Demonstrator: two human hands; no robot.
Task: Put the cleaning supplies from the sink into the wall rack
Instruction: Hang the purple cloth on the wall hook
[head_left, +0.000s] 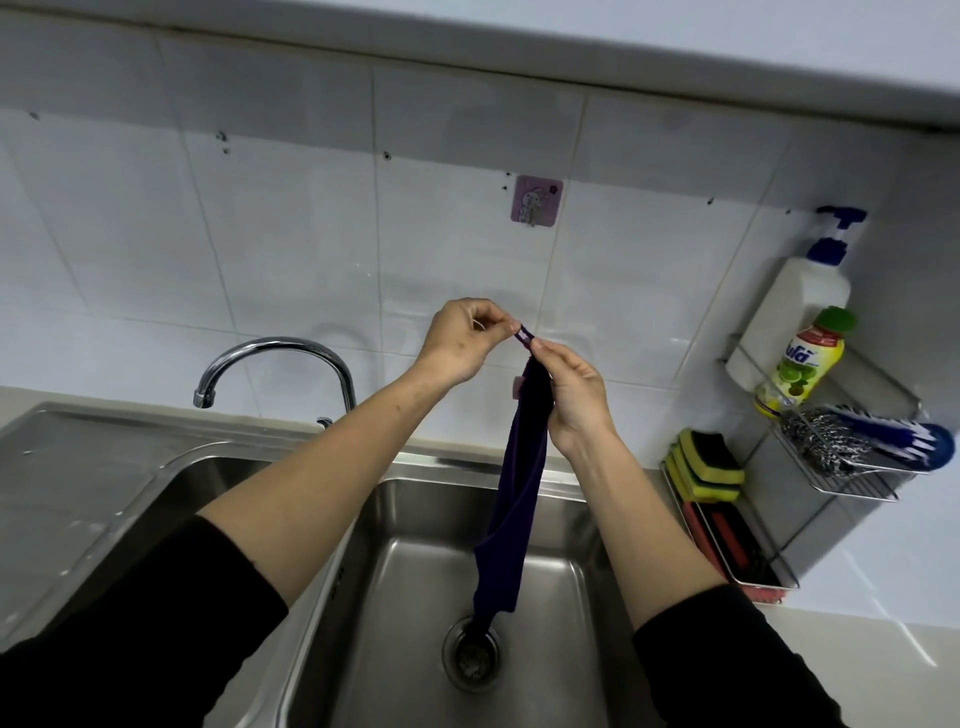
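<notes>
A dark purple cloth (517, 499) hangs down over the steel sink (576, 597), its lower end near the drain (470, 657). My left hand (462, 340) and my right hand (571, 395) both pinch the small hanging loop at the cloth's top, held in front of the tiled wall. A purple adhesive hook (535, 201) is stuck on the wall above my hands. The wire wall rack (852, 483) at the right holds a white pump bottle (789, 317), a yellow dish soap bottle (800, 364), a steel scourer (815, 439) and a blue brush (898, 434).
A chrome tap (275, 358) curves over the drainboard at the left. Yellow-green sponges (704, 470) sit in the rack's lower tray, with a red item (714, 530) below them. A white ledge runs along the top of the wall.
</notes>
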